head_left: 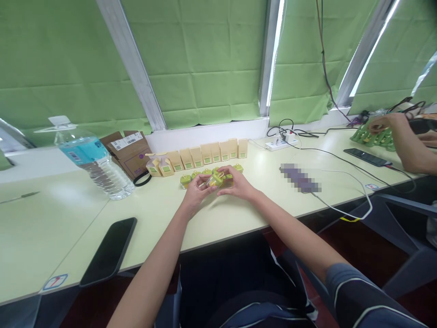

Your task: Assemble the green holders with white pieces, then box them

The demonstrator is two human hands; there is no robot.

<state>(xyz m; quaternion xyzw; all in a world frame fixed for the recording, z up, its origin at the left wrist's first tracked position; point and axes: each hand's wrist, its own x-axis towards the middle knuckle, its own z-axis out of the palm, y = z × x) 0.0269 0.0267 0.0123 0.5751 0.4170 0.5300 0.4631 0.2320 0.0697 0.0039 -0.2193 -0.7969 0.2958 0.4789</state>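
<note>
My left hand (195,195) grips a small clear jar with a green lid (213,180) just above the table. From the other side, my right hand (238,184) curls its fingers at the lid, with the thumb below. Several similar green-lidded jars stand in a line right behind; one jar (185,181) shows at the left end and another jar (238,168) at the right, while the ones between are partly hidden by my hands. Behind them runs a row of small cream paper boxes (206,155), each with a green label. Flaps stand up on the leftmost boxes.
A large water bottle (97,159) and an opened brown carton (129,152) stand to the left. A dark phone (109,250) lies by the front edge. On the right are a power strip (282,142), cables and a blurred-out item (300,177). Another person's arm (408,141) reaches in.
</note>
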